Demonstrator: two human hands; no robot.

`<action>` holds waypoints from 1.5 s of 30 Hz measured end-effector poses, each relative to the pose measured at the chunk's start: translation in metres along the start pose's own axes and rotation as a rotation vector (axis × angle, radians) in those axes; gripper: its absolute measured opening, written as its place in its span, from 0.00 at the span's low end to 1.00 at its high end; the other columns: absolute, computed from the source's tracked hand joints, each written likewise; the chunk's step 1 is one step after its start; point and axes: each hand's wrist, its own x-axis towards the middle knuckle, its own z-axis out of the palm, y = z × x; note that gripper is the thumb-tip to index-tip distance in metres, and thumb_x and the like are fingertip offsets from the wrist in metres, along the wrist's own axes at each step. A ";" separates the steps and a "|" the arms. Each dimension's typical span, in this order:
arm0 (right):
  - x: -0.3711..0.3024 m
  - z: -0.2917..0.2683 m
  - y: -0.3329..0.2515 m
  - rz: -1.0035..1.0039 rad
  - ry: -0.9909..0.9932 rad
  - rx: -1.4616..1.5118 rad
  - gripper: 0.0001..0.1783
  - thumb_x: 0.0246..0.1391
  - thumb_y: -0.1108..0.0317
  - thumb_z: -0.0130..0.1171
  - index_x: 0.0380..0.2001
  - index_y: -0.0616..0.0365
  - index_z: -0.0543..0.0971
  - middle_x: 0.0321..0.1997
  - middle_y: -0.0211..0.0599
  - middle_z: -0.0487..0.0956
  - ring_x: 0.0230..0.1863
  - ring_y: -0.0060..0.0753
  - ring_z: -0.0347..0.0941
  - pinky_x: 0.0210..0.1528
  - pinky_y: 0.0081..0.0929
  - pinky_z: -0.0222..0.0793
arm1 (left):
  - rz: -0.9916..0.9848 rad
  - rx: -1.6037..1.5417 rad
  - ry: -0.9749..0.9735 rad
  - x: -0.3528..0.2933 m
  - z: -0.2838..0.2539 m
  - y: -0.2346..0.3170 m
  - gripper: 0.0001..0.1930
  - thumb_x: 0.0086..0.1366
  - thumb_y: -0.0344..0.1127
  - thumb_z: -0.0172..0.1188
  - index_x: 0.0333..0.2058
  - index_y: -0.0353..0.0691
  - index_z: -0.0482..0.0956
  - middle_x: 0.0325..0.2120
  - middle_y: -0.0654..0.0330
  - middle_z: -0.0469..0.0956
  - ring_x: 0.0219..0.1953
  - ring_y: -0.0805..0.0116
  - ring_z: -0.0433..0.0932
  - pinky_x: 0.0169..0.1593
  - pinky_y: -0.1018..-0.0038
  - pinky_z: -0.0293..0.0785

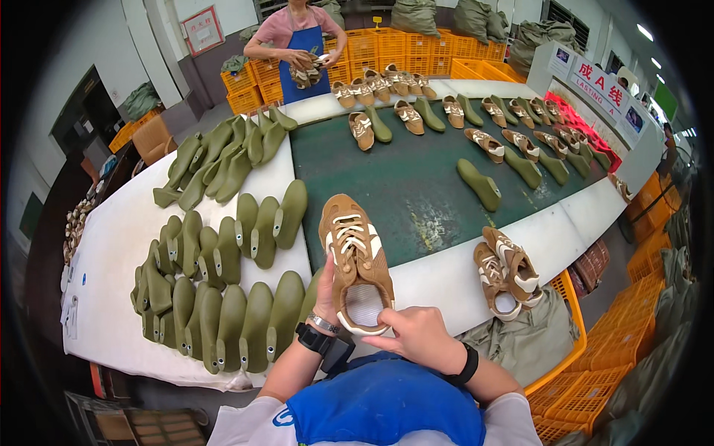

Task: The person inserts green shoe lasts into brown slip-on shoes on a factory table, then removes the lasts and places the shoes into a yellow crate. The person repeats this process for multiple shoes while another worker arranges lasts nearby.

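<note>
A brown lace-up sneaker (351, 256) with white stripes is held before me, toe pointing away and its opening toward me. My left hand (326, 291) grips it from the left side, mostly hidden beneath the upper. Pinched at the heel collar, my right hand (418, 336) has its thumb at the rim of the opening. Left of the shoe, olive-green shoe lasts (256, 320) stand in rows on the white tabletop (111, 297). Two more brown sneakers (508, 271) lean together to the right, at the table edge.
A green conveyor belt (372, 175) carries sneakers and lasts (478, 183) in rows. More lasts (230, 156) lie piled at the far left. Across the belt, a person in a blue apron (303, 56) holds shoes. Orange crates (364, 46) line the back; another crate (576, 316) holds grey-green cloth on my right.
</note>
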 end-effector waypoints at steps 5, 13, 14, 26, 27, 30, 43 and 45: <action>-0.006 0.001 0.016 0.109 0.053 0.210 0.19 0.44 0.52 0.66 0.24 0.53 0.71 0.12 0.30 0.70 0.15 0.31 0.70 0.17 0.29 0.63 | 0.033 -0.097 -0.026 0.008 -0.011 0.001 0.39 0.59 0.63 0.53 0.61 0.41 0.59 0.56 0.53 0.67 0.56 0.58 0.69 0.58 0.59 0.67; -0.031 -0.005 0.072 0.634 -0.066 1.384 0.17 0.60 0.54 0.50 0.32 0.58 0.75 0.20 0.23 0.71 0.17 0.15 0.63 0.21 0.15 0.59 | 0.214 -0.011 0.170 0.031 -0.014 0.036 0.32 0.64 0.59 0.50 0.57 0.41 0.63 0.52 0.52 0.70 0.54 0.57 0.70 0.57 0.56 0.67; -0.033 -0.001 0.075 0.584 0.040 1.696 0.25 0.63 0.46 0.39 0.39 0.58 0.75 0.23 0.24 0.73 0.17 0.17 0.63 0.21 0.15 0.59 | 0.206 0.084 0.188 0.031 -0.013 0.039 0.24 0.67 0.52 0.49 0.51 0.37 0.68 0.46 0.55 0.74 0.48 0.64 0.74 0.53 0.63 0.71; -0.052 0.012 0.105 0.894 0.130 2.435 0.23 0.57 0.47 0.45 0.32 0.59 0.74 0.08 0.20 0.58 0.10 0.16 0.51 0.18 0.16 0.48 | 0.135 0.308 0.369 0.040 0.006 0.050 0.21 0.68 0.47 0.50 0.44 0.32 0.74 0.38 0.59 0.78 0.39 0.71 0.78 0.43 0.72 0.76; -0.054 0.013 0.106 0.905 0.118 2.440 0.23 0.57 0.47 0.45 0.32 0.59 0.74 0.08 0.20 0.58 0.10 0.17 0.51 0.18 0.16 0.48 | 0.126 0.328 0.338 0.038 0.006 0.050 0.21 0.68 0.47 0.50 0.44 0.32 0.75 0.38 0.59 0.78 0.39 0.71 0.78 0.43 0.72 0.76; -0.056 0.015 0.108 0.905 0.106 2.492 0.24 0.57 0.47 0.45 0.32 0.60 0.73 0.07 0.20 0.56 0.10 0.17 0.51 0.19 0.15 0.48 | 0.153 0.303 0.293 0.036 0.006 0.051 0.21 0.68 0.47 0.50 0.43 0.32 0.75 0.38 0.59 0.78 0.38 0.71 0.78 0.43 0.72 0.76; 0.033 -0.066 0.223 0.658 -0.109 0.454 0.20 0.54 0.51 0.57 0.35 0.59 0.78 0.25 0.30 0.78 0.23 0.25 0.71 0.24 0.22 0.64 | 0.002 1.362 0.026 0.007 -0.054 0.017 0.31 0.61 0.45 0.58 0.59 0.36 0.62 0.53 0.49 0.69 0.54 0.58 0.70 0.56 0.67 0.66; 0.059 -0.076 0.255 0.524 -0.115 -0.005 0.24 0.48 0.48 0.61 0.32 0.61 0.79 0.26 0.40 0.79 0.28 0.36 0.76 0.31 0.30 0.69 | -0.106 1.615 -0.073 -0.011 -0.068 0.004 0.30 0.59 0.45 0.60 0.57 0.36 0.65 0.52 0.46 0.69 0.54 0.50 0.69 0.56 0.64 0.66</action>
